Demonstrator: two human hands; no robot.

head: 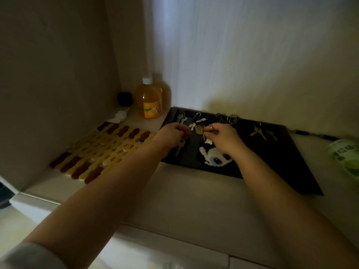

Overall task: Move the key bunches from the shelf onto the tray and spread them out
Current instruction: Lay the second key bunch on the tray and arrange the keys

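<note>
A black tray [291, 152] lies on the pale shelf against the wall. Several key bunches lie spread along its far side: a small silver bunch [181, 118] at the left, a dark bunch with a yellow tag [200, 123] in the middle, loose rings [233, 118], and a silver pair [259, 132] at the right. My left hand [172, 133] is over the tray's left part, shut on a silver key [179, 147] that hangs below it. My right hand [221, 137] pinches a key ring near the yellow tag. A white and black panda charm [210, 154] lies under that hand.
A bottle of orange liquid [150, 100] stands in the back corner next to a small black object [125, 99]. A yellow and brown slatted mat [103, 150] lies left of the tray. A green and white packet [347, 154] sits at the right edge.
</note>
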